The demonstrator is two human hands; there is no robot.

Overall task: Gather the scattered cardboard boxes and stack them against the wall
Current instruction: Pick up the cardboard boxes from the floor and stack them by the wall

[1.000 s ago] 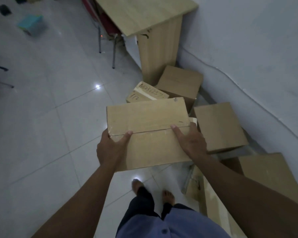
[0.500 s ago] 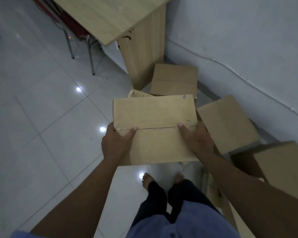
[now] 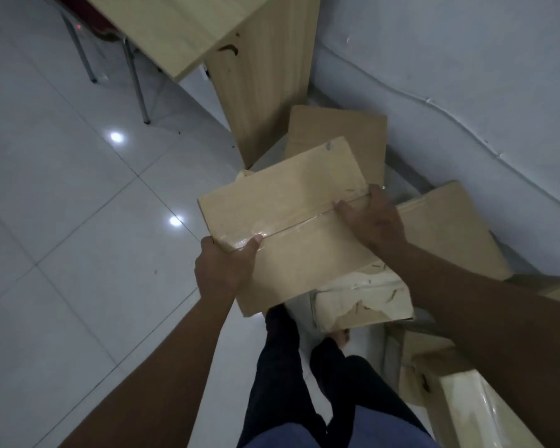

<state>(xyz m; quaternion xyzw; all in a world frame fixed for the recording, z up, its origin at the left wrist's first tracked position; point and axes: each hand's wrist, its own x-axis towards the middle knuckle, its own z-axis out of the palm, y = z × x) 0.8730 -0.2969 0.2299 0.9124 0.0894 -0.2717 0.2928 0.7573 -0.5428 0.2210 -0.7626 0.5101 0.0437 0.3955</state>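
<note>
I carry a taped cardboard box (image 3: pixel 291 218) above the floor, tilted with its right end farther away. My left hand (image 3: pixel 223 266) grips its near left edge, thumb on the tape seam. My right hand (image 3: pixel 374 218) grips its right side at the same seam. Beyond the held box, another box (image 3: pixel 340 130) lies on the floor by the wall. To the right, a box (image 3: pixel 446 234) rests along the wall (image 3: pixel 466 76). More boxes (image 3: pixel 459 399) lie at the lower right, partly hidden by my right arm.
A wooden desk (image 3: pixel 188 30) stands against the wall, its side panel (image 3: pixel 259 85) just behind the boxes. Metal chair legs (image 3: pixel 136 82) stand under it to the left. White tiled floor (image 3: pixel 78 221) spreads to the left. My legs and bare feet (image 3: pixel 304 367) are below the held box.
I have stepped closer to the wall and desk. The held box has turned, its right end swinging away, and its taped end face now shows below.
</note>
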